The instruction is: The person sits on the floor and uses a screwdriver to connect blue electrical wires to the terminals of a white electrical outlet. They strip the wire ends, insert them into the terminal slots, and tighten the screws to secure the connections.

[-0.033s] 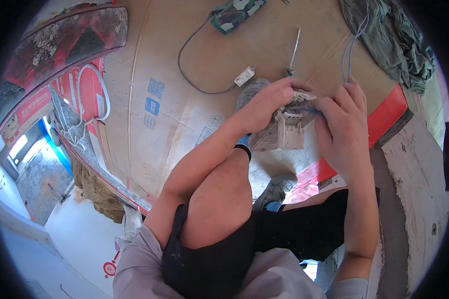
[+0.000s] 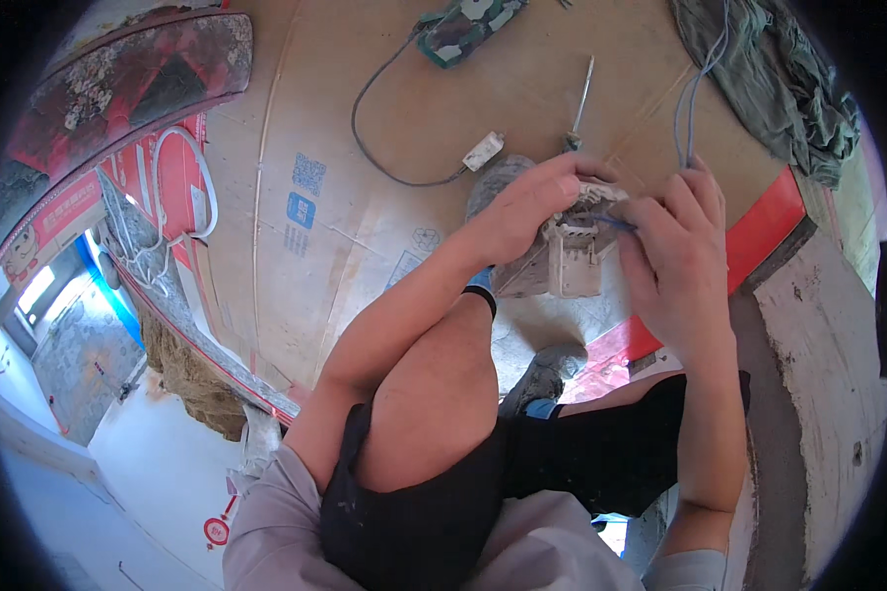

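Note:
A dusty beige plastic housing (image 2: 575,264), with an open compartment and slots, sits in front of my shins. My left hand (image 2: 532,202) is closed around its far left edge, thumb on top. On the other side, my right hand (image 2: 685,241) is closed in a pinch on a blue-grey wire (image 2: 613,221) that runs into the housing. A grey cable (image 2: 686,118) comes down from the far right to the back of my right hand. The wire's end inside the housing is too small to make out.
Beyond my hands lie a screwdriver (image 2: 584,94), a white plug (image 2: 483,151) on a dark cord and a camouflage-patterned block (image 2: 468,32). Cardboard (image 2: 365,108) covers the floor. A dark crumpled cloth (image 2: 784,89) lies far right; a rough slab (image 2: 828,315) stands right.
My right hand's fingertips have shifted very slightly at the wire. My left hand and the housing stay practically where they were.

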A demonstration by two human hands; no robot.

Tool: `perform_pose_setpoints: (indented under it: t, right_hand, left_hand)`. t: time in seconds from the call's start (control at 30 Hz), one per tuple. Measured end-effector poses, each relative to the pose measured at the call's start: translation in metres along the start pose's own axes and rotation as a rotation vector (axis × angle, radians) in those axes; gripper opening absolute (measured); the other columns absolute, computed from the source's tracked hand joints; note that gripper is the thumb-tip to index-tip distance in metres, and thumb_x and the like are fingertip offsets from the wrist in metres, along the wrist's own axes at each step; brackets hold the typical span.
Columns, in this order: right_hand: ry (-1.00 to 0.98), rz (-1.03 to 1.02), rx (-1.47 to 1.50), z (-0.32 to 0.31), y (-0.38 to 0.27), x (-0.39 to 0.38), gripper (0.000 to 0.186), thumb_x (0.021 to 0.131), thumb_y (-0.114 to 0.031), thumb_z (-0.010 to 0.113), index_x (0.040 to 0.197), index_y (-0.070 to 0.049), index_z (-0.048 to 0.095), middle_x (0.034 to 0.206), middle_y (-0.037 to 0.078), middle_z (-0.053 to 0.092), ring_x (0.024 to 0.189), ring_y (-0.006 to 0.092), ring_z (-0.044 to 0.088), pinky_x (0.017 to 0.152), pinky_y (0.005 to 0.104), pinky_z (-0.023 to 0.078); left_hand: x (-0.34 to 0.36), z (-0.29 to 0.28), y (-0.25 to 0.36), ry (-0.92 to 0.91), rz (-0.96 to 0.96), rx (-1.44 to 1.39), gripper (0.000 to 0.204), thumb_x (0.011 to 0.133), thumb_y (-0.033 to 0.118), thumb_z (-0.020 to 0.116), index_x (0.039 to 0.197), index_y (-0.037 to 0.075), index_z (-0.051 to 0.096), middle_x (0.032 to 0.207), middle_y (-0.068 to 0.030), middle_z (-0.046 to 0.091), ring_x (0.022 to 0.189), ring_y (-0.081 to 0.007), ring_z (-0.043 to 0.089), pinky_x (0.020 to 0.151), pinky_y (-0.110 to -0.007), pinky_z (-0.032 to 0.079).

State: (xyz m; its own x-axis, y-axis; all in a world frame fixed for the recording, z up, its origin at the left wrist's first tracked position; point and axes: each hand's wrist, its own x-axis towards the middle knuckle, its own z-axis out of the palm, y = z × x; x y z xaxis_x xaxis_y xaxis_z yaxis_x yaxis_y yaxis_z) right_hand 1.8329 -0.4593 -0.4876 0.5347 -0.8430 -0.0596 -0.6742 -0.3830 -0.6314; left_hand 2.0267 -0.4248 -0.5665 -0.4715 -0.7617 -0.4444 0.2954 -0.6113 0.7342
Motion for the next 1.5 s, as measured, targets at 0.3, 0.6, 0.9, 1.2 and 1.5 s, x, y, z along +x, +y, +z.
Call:
perform_pose_setpoints:
  t: [0.3,0.6,0.9,1.2,1.5]
  right_hand:
    - [0.185,-0.046,0.066,0.003,-0.015,-0.024,0.020,0.065,-0.005,0.075,0.084,-0.007,0.070,0.085,0.005,0.058,0.092,0.0270,0.056,0.107,0.0577,0.036]
    - [0.374,-0.103,0.088,0.010,-0.027,-0.052,0.028,0.061,-0.006,0.078,0.089,-0.009,0.075,0.083,0.001,0.054,0.092,0.0221,0.054,0.107,0.0579,0.037]
    - [0.417,-0.114,0.095,0.012,-0.030,-0.061,0.033,0.058,-0.008,0.080,0.090,-0.011,0.076,0.082,-0.001,0.052,0.090,0.0201,0.051,0.106,0.0542,0.038]
    - [0.400,-0.106,0.132,0.011,-0.029,-0.059,0.033,0.059,-0.005,0.077,0.092,-0.010,0.075,0.081,0.002,0.052,0.087,0.0213,0.054,0.104,0.0539,0.040]
    - [0.215,0.164,0.203,0.005,-0.006,-0.030,0.020,0.069,0.000,0.073,0.089,-0.004,0.070,0.081,0.009,0.055,0.076,0.0271,0.056,0.073,0.0390,0.048]
  left_hand:
    - [-0.009,0.008,0.011,-0.081,0.010,-0.018,0.074,0.091,0.053,0.051,0.135,-0.006,0.046,0.125,-0.0186,0.059,0.118,-0.0229,0.057,0.102,-0.035,0.043]
    - [-0.020,0.022,0.028,-0.116,0.138,0.020,0.073,0.083,0.047,0.059,0.131,-0.006,0.046,0.124,-0.0221,0.060,0.114,-0.0275,0.061,0.100,-0.038,0.046]
    - [-0.023,0.023,0.032,-0.139,0.218,0.041,0.073,0.077,0.038,0.065,0.130,-0.009,0.045,0.126,-0.0266,0.058,0.116,-0.0294,0.060,0.102,-0.039,0.045]
    - [-0.022,0.020,0.028,-0.154,0.168,0.078,0.076,0.082,0.047,0.064,0.132,-0.008,0.046,0.126,-0.0224,0.058,0.116,-0.0268,0.059,0.101,-0.038,0.044]
    - [-0.015,0.009,-0.008,-0.196,-0.207,-0.027,0.078,0.091,0.054,0.062,0.142,-0.001,0.041,0.131,-0.0119,0.054,0.121,-0.0184,0.051,0.104,-0.033,0.041]
